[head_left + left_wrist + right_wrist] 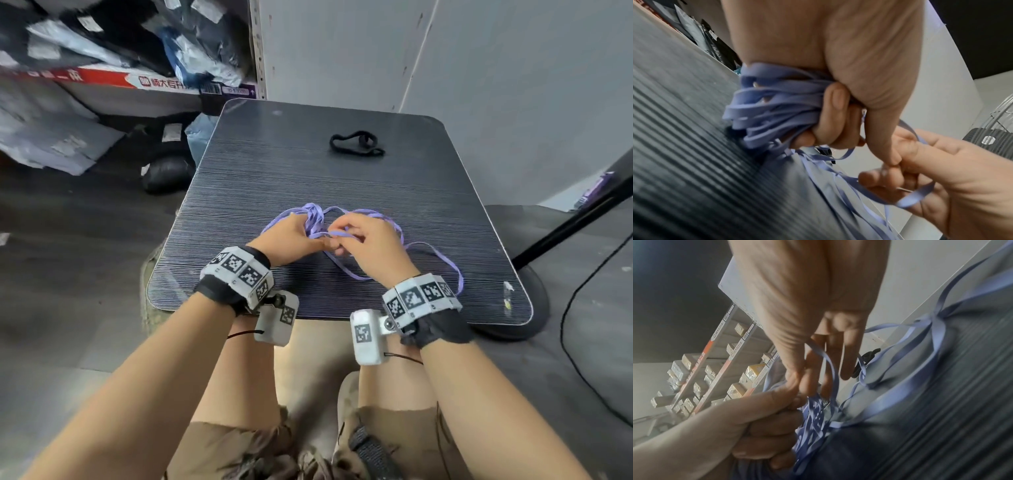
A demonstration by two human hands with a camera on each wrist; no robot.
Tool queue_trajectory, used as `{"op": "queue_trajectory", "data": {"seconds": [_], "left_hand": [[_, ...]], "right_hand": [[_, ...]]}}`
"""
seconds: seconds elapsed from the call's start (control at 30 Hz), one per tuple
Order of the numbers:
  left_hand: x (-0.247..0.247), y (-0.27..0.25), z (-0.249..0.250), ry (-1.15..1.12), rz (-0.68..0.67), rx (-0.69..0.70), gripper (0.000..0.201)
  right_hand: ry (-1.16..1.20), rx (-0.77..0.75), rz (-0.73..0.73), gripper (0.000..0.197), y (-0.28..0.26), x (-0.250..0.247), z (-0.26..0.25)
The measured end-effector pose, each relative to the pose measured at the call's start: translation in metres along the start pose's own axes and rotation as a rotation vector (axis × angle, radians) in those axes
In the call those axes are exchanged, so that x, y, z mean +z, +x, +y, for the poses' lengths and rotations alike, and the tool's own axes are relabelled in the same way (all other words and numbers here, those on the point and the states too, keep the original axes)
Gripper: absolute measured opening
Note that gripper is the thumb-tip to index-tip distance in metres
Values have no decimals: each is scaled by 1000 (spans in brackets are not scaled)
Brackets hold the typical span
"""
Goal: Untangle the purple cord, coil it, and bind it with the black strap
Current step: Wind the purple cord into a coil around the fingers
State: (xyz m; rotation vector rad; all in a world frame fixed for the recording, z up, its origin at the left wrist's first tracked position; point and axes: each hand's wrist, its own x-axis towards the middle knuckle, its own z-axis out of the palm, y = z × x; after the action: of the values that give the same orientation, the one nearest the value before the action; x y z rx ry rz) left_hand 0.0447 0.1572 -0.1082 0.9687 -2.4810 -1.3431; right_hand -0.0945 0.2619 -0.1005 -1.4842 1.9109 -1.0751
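Clenching tight, the left hand (291, 238) holds a gathered bundle of the purple cord (774, 107) in its fist, loops bunched against the curled fingers (835, 113), low over the near half of the dark ribbed counter (239, 192). Right beside it, the right hand (368, 240) pinches a single strand between thumb and fingertips (803, 382), thumbs touching. Loose cord trails in slack loops (442, 260) across the counter toward the right edge. Farther back, well apart from both hands, the black strap (356, 144) lies curled near the far end.
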Motion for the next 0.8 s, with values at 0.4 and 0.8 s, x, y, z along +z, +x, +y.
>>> {"op": "queue_trajectory", "data": {"seconds": [0.4,0.8], "left_hand": [[-4,0,-2,-227,8,-28,37],[-3,-7,4,-370,125,-115,38]], "right_hand": [[-71,-91,8,8,-3,-29,-6],[-259,-107,159,18,16,-43,-12]]}}
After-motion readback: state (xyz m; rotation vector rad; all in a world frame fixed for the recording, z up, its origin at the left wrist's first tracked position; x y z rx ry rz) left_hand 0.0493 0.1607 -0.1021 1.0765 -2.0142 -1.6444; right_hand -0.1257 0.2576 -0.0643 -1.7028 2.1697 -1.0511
